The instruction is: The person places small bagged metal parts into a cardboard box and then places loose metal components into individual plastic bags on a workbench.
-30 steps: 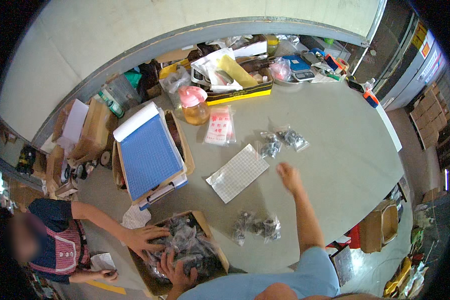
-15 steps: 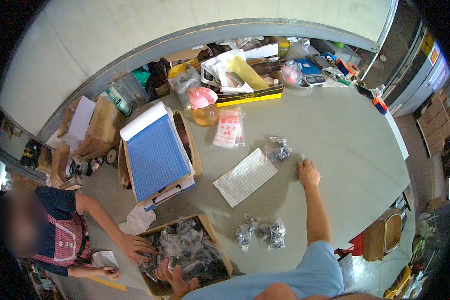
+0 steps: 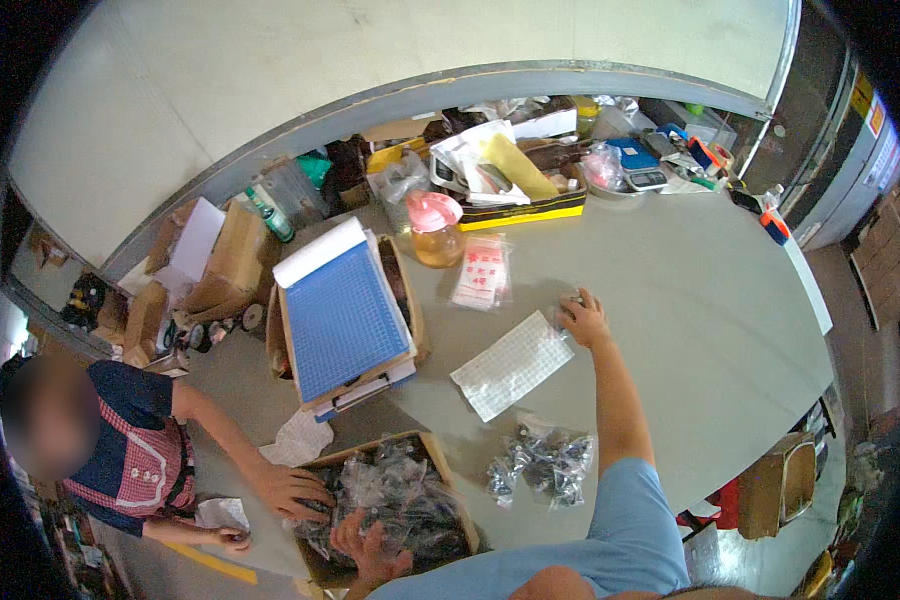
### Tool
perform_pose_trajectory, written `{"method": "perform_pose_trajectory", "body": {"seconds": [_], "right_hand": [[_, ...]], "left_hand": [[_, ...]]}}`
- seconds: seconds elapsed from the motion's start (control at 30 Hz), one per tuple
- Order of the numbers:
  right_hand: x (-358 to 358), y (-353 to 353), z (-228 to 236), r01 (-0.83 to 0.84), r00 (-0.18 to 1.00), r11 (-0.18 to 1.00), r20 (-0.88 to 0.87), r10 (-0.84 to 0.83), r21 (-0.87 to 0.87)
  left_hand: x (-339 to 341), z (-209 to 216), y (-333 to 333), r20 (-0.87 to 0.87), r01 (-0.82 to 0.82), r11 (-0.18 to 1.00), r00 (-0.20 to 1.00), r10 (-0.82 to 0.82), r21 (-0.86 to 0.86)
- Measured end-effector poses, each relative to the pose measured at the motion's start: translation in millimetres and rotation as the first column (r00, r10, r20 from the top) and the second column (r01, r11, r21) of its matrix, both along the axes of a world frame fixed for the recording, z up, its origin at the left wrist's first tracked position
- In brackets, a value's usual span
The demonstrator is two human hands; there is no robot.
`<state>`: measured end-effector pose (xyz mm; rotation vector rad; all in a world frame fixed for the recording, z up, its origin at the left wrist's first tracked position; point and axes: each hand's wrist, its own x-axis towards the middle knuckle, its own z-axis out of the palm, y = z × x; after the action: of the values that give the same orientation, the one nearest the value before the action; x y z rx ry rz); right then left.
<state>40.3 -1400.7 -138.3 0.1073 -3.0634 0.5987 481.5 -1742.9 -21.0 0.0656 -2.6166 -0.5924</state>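
My right hand (image 3: pixel 583 318) reaches across the grey table, its fingers closed on a small clear plastic bag of dark parts, mostly hidden by the hand. Just left of that hand lies a white gridded sheet (image 3: pixel 512 365). Nearer me, several small clear bags of dark parts (image 3: pixel 542 462) form a loose pile. My left hand (image 3: pixel 370 550) rests in an open cardboard box (image 3: pixel 448 462) full of clear bags with dark contents (image 3: pixel 395 490). Its fingers are apart, touching the bags.
A co-worker's hand (image 3: pixel 292 490) is in the same box, at its left side. Beyond the box stands a carton topped by a blue gridded pad (image 3: pixel 345 315). Farther back are a pink-lidded jug (image 3: pixel 436 235), printed plastic bags (image 3: pixel 482 272) and a yellow-black box (image 3: pixel 525 217).
The view has shifted. My right hand has moved left to the gridded sheet's far corner, where bags lay uncovered before. The near bag pile looks fuller. My left hand stays in the box.
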Motion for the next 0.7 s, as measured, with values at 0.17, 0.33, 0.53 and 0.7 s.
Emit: {"method": "perform_pose_trajectory", "body": {"seconds": [0.17,0.33,0.53,0.7], "right_hand": [[21,41,-16,0.384,0.921,0.919,-0.033,-0.388,-0.096],[115,71,-41,0.374,0.910,0.916,-0.131,-0.393,-0.147],[275,7,-27,-0.004,0.995,0.963,-0.096,-0.023,-0.269],[325,-27,-22,0.081,0.988,0.993,-0.123,-0.091,-0.083]], "left_hand": [[19,8,3,0.126,0.021,0.999,0.992,-0.017,-0.033],[29,5,16,0.126,0.069,0.998,0.990,-0.068,-0.010],[31,-5,14,0.120,0.152,0.980,0.983,-0.137,-0.129],[24,7,26,0.221,0.130,0.981,0.971,-0.096,-0.145]]}}
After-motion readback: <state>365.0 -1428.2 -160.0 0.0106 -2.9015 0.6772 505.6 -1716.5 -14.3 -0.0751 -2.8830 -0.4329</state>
